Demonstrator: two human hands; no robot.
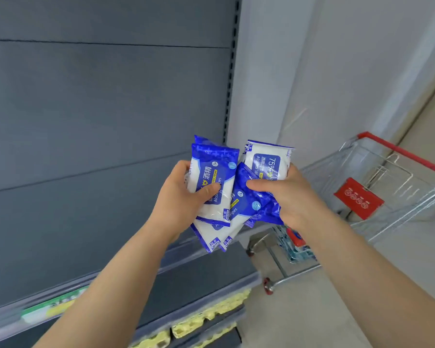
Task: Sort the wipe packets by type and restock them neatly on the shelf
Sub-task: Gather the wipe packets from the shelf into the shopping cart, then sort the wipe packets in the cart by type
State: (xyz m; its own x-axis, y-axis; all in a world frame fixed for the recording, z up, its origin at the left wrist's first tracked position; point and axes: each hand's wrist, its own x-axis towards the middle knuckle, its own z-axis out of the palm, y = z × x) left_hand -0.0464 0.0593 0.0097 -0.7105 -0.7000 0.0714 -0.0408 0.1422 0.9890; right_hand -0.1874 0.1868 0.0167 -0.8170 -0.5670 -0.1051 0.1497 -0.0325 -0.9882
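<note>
Where the matte grey metal shelf [106, 109] rises in flat panels, a pale wall [312, 59] and floor [312, 310] lie to its right, and a wire cart [377, 197] — red-handled — stands there too. Before the shelf, above its ledge [183, 254], the left hand [183, 197] grips a stack of glossy blue-and-white wipe packets [211, 177], long axes near upright; the right hand [294, 199] clutches a white packet [269, 162], upright, and crumpled blue packets [251, 204] lying aslant.

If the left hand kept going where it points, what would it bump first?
Probably the shelf's grey back panel, near the slotted upright; the left hand and its alcohol wipe packets aim there, though depth is unclear.
</note>
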